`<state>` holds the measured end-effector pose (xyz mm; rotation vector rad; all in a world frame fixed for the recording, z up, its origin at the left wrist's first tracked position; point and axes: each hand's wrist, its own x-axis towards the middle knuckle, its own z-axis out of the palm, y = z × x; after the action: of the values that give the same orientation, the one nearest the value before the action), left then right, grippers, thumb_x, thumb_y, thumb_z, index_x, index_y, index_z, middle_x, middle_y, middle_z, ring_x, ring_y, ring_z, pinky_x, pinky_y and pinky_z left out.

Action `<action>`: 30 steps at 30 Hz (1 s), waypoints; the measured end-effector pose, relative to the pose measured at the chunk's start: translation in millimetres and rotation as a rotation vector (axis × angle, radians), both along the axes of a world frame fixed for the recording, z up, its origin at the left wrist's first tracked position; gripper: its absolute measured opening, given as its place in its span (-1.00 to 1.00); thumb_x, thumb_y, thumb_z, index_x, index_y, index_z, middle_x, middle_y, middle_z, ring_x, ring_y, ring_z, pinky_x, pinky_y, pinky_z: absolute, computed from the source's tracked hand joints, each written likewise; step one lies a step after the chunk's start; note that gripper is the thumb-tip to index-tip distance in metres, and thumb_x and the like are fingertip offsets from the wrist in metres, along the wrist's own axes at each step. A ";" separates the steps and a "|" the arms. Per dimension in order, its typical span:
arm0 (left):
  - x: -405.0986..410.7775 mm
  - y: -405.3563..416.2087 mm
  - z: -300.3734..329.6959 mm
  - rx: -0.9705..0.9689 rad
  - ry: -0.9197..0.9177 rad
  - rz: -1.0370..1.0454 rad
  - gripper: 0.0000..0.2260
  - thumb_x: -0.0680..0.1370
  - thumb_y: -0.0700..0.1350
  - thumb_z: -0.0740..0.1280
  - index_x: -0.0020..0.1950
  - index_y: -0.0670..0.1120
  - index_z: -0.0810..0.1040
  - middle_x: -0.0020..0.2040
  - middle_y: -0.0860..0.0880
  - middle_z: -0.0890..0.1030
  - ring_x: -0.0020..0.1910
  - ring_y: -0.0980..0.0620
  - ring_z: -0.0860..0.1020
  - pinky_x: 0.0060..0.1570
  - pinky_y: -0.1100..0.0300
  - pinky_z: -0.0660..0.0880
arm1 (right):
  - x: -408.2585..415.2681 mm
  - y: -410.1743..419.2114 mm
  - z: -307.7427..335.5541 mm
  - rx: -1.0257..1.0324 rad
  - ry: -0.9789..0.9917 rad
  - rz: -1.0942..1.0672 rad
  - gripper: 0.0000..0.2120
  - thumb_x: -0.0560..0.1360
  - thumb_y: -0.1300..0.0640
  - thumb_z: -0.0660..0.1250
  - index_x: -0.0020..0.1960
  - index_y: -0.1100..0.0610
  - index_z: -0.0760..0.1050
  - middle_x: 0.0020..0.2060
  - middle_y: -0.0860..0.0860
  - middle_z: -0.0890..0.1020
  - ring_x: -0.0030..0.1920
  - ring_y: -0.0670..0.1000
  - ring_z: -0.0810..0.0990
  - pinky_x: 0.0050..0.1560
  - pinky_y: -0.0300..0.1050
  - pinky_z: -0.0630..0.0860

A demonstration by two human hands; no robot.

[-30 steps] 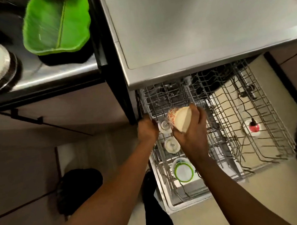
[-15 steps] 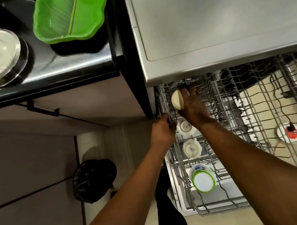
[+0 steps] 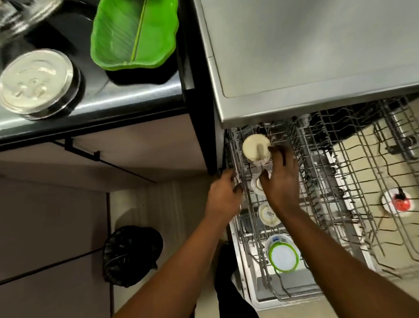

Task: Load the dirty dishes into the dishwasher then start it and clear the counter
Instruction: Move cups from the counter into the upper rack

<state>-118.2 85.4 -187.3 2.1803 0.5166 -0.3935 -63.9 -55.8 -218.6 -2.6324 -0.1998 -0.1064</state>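
Observation:
The dishwasher's upper wire rack (image 3: 324,178) is pulled out below its steel top. A cream cup (image 3: 255,149) stands upside down in the rack's back left corner. My right hand (image 3: 280,183) hovers just in front of it, fingers spread, fingertips at the cup's side and holding nothing. My left hand (image 3: 225,194) grips the rack's left edge. In the same left row stand a small white cup (image 3: 256,184) partly under my right thumb, another white cup (image 3: 268,214) and a green-rimmed cup (image 3: 282,254). On the black counter (image 3: 129,100) lie a green leaf-shaped plate (image 3: 135,29) and a steel plate (image 3: 36,82).
The dishwasher's steel top (image 3: 318,46) overhangs the back of the rack. A black rubbish bag (image 3: 132,254) sits on the floor at the left. Seen through the rack, a red and white object (image 3: 397,201) lies at the right. A blurred glass item shows at the top left corner.
The cream cup went from my right hand into the rack's back left corner, upside down. My right hand let go and drew back a little. My left hand stayed on the rack edge.

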 end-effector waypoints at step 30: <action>-264.4 401.6 219.4 0.475 -0.388 0.675 -0.74 0.57 -0.06 0.32 0.24 -0.08 0.49 0.16 -0.05 0.54 0.13 -0.05 0.53 0.13 0.05 0.48 | -195.7 379.4 228.3 0.303 -0.261 0.894 -0.71 0.43 0.28 0.40 0.14 0.12 0.50 0.04 0.05 0.48 -0.03 0.10 0.56 -0.11 -0.06 0.57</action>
<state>-382.6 486.9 32.1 2.2650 1.1497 0.5558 -259.6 323.5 9.7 -2.0036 -1.2963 -0.1542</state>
